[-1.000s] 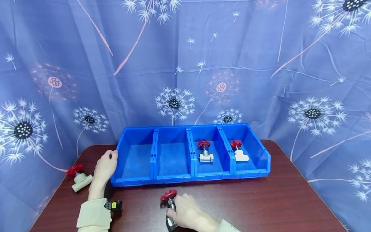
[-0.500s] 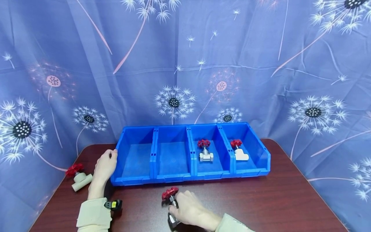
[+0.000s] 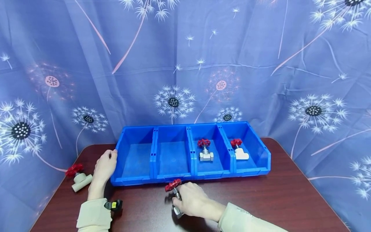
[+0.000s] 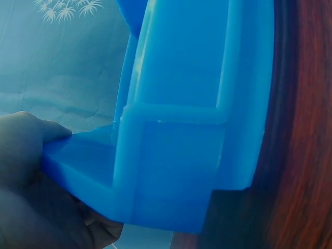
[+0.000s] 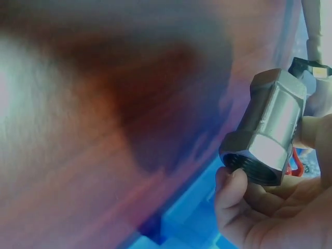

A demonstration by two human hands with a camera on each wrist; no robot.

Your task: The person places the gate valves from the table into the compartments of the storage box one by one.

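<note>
My right hand (image 3: 192, 200) grips a metal gate valve (image 3: 177, 211) with a red handwheel (image 3: 173, 185), in front of the bins. In the right wrist view the valve's hexagonal body (image 5: 267, 124) is held off the table, its threaded end by a fingertip. My left hand (image 3: 105, 166) holds the left side wall of the blue bin row (image 3: 174, 178); in the left wrist view the thumb and fingers pinch its rim (image 4: 78, 161). A second metal valve (image 3: 206, 156) stands in the third bin, and a white valve (image 3: 241, 154) with a red wheel sits in the rightmost bin.
A beige plastic valve (image 3: 82, 182) with a red handwheel lies on the dark wooden table (image 3: 278, 196), left of my left arm. Behind the bins hangs a blue dandelion-print curtain (image 3: 139, 80). The two left bins show bare floors.
My right hand has carried the metal valve forward and slightly right, closer to the bins' front edge. My left hand keeps its hold on the bin row.
</note>
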